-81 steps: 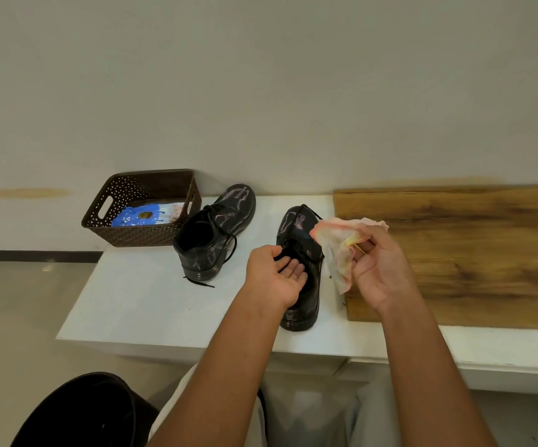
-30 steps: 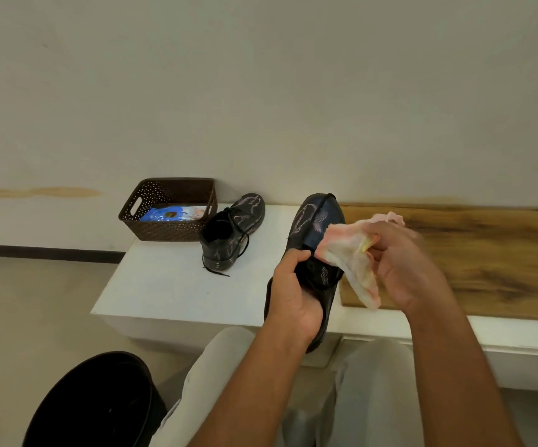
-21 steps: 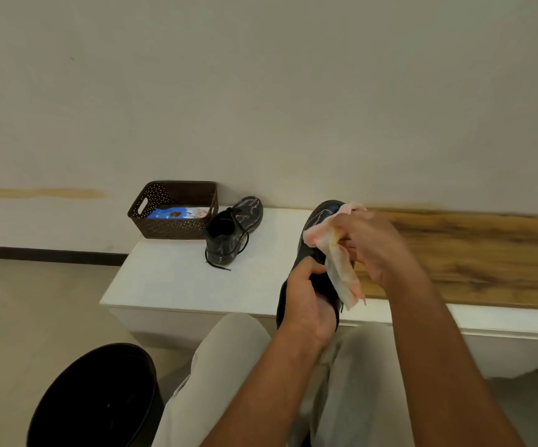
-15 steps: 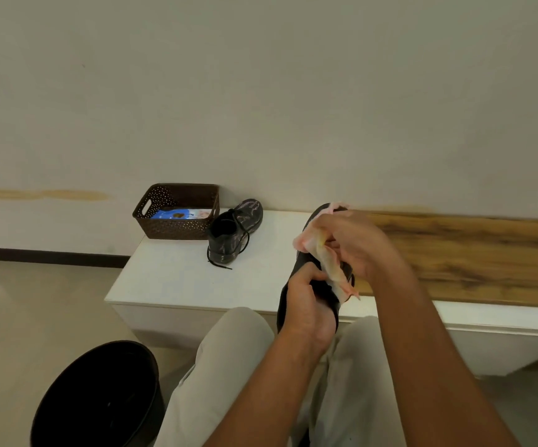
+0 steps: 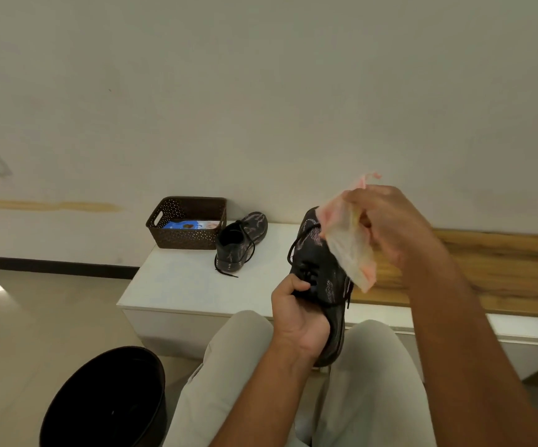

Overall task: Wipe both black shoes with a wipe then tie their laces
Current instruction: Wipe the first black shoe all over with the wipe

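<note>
— Pale floor tiles point(image 5: 35, 324) run under everything; what sits closest?

— Nearest, low on the left, a black bin point(image 5: 106, 398) stands on the floor, beside the person's light trousers point(image 5: 229, 382).

— And the hands?

— Above the lap, the left hand point(image 5: 299, 321) grips the heel end of the held black shoe point(image 5: 319, 269), fingers curled around it with the thumb near the eyelets. The shoe is lifted off the tabletop, toe pointing away, its laces point(image 5: 296, 243) hanging loose.

— The right one?

— The right hand point(image 5: 393, 224) is raised just beside the toe, fingers bunched and pinching a crumpled wipe point(image 5: 351, 250) that drapes down against the shoe's right side.

— Farther back?

— On the white tabletop point(image 5: 180, 285) the second black shoe point(image 5: 240, 241) rests, laces untied, touching a brown perforated basket point(image 5: 187, 224) holding a blue packet point(image 5: 183, 225). A wooden board point(image 5: 503, 269) lies to the right, against the wall.
</note>
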`<act>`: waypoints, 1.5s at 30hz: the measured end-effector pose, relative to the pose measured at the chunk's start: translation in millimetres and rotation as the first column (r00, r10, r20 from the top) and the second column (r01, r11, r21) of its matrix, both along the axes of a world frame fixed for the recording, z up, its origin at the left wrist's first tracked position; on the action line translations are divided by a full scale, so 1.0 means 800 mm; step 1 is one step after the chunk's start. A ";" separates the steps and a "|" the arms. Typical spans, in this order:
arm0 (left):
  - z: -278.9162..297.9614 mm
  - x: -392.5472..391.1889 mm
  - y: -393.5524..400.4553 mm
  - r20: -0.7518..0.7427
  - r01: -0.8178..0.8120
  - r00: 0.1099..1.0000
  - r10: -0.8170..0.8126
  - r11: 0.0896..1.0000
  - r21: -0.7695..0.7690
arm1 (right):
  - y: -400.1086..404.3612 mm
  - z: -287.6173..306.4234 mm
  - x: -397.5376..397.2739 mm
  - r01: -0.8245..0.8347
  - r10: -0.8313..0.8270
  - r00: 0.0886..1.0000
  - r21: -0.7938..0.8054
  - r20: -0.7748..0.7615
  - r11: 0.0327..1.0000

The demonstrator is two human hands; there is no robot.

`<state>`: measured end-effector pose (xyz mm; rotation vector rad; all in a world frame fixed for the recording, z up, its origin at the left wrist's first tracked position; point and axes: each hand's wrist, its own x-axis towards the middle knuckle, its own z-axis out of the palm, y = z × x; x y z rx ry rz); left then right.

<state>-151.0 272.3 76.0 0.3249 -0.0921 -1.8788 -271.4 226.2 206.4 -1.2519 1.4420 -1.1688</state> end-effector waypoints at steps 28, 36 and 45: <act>0.045 -0.031 0.152 0.132 0.085 0.989 -0.067 0.987 -0.139 | 0.129 0.073 0.072 -0.446 0.432 0.872 -0.011 -0.229 0.895; 0.044 -0.018 0.161 0.136 0.057 0.991 -0.020 0.960 -0.273 | 0.187 0.072 -0.006 -0.154 0.139 0.987 -0.231 -0.079 0.961; 0.054 -0.018 0.189 0.165 0.098 0.985 -0.050 0.950 -0.298 | 0.235 0.047 -0.060 0.036 0.010 0.977 -0.216 0.211 0.976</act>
